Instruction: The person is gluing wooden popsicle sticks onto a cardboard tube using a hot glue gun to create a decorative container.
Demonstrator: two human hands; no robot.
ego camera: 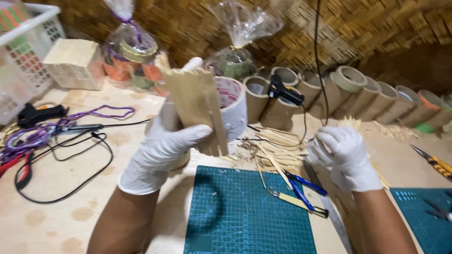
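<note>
My left hand [162, 141], in a white glove, holds up a cardboard tube clad in thin wooden sticks [197, 108], one loose stick slanting across its front. My right hand [346, 155], also gloved, rests closed on a pile of thin wooden sticks [275, 143] to the right, fingers curled around a few of them. Below the hands lies a teal cutting mat [245, 216]. Blue-handled cutting pliers [299, 186] lie at the mat's right edge.
A white tape roll [233, 106] stands behind the tube. A black glue gun [285, 91] rests on a row of cardboard tubes [358, 96]. Black cables and purple cord [70, 131] lie left, with a white basket [26, 51] and wooden box [75, 63]. A yellow utility knife [435, 162] lies right.
</note>
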